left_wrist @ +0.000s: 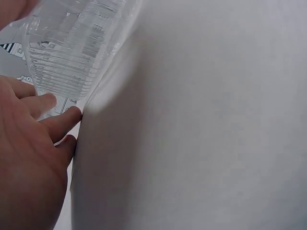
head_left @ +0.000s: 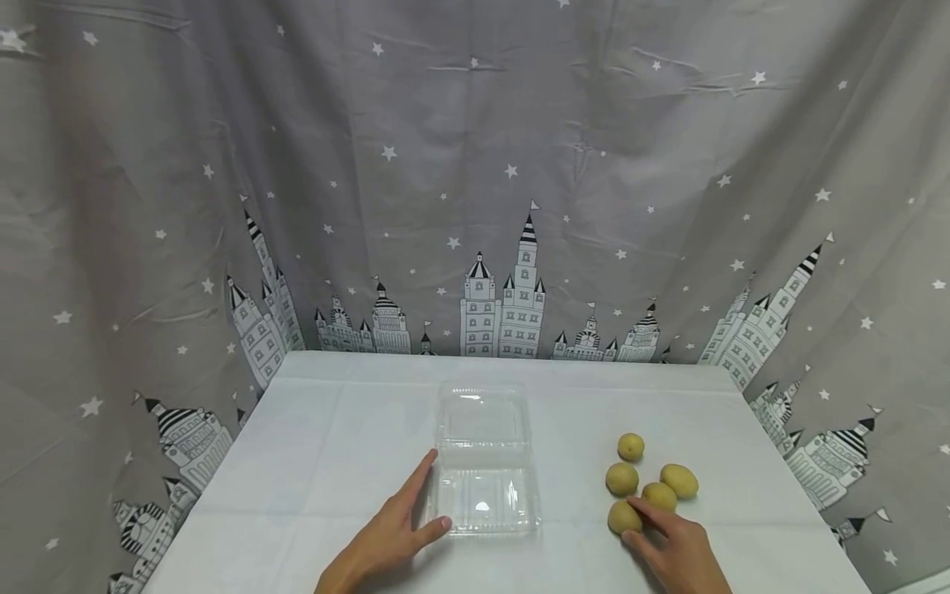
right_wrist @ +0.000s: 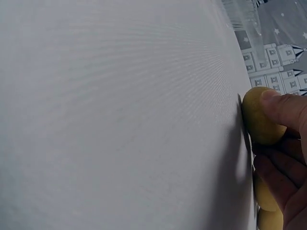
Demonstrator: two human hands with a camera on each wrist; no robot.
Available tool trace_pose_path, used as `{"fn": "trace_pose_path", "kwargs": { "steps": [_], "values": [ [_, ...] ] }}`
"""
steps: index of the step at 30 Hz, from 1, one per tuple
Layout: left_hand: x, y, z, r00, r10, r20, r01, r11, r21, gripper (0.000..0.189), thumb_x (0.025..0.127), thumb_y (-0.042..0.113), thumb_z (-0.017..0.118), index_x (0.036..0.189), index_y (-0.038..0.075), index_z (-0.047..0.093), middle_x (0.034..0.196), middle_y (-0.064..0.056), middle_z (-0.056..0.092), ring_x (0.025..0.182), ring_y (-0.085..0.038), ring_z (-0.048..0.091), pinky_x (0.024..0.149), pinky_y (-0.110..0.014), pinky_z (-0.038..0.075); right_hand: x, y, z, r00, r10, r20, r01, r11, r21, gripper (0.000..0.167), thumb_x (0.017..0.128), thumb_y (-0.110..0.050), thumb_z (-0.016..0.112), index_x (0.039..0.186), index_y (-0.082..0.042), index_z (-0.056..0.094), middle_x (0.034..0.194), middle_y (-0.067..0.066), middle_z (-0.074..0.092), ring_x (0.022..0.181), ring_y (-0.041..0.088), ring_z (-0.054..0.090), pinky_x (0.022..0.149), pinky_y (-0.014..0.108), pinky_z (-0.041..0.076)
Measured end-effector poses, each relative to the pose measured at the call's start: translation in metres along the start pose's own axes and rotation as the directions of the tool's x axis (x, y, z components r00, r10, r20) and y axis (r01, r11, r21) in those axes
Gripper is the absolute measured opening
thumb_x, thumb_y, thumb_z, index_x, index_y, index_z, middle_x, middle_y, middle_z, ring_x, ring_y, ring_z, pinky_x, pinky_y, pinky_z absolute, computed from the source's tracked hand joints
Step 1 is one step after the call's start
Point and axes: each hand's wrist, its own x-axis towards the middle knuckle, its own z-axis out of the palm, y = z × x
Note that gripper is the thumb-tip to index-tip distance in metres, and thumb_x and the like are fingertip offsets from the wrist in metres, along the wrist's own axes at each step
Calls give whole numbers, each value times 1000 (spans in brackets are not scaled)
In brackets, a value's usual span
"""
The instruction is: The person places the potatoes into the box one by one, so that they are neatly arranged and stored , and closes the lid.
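A clear plastic clamshell container lies unfolded on the table, its lid half at the back. At its left side is my left hand, thumb and forefinger spread along the near compartment. In the left wrist view the other fingers reach beside the container's ribbed wall near the tabletop. My right hand pinches a yellow potato between thumb and fingers. The right wrist view shows the thumb pressed on that potato, which sits at the table surface.
Several other yellow potatoes lie just behind and right of the held one. A white cloth covers the table. A grey curtain with stars and castles hangs around its back and sides.
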Motion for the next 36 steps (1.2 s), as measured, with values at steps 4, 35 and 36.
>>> {"fn": "trace_pose_path", "kwargs": {
  "steps": [4, 35, 36],
  "values": [
    [0, 0, 2, 1000, -5, -11, 5, 1000, -4, 106, 99, 44, 79, 178, 21, 12, 183, -20, 13, 168, -49, 16, 133, -73, 14, 0, 0, 1, 994, -97, -60, 98, 995, 29, 51, 82, -21, 98, 129, -11, 81, 116, 1, 85, 105, 18, 81, 91, 40, 67],
    [5, 6, 8, 998, 25, -60, -24, 1000, 20, 107, 93, 42, 84, 176, 12, 22, 180, -22, 27, 165, -51, 26, 131, -74, 19, 35, -29, -19, 924, -379, -40, 380, 909, 171, 42, 92, -22, 90, 130, -9, 79, 123, -4, 83, 107, 6, 79, 90, 33, 67],
    [5, 5, 8, 998, 22, -61, -21, 1000, 19, 108, 93, 42, 84, 176, 13, 22, 180, -22, 27, 165, -51, 26, 131, -74, 20, 36, -30, -19, 919, -392, -43, 394, 902, 177, 42, 92, -22, 90, 130, -8, 79, 123, -3, 83, 107, 7, 79, 90, 34, 68]
  ]
}}
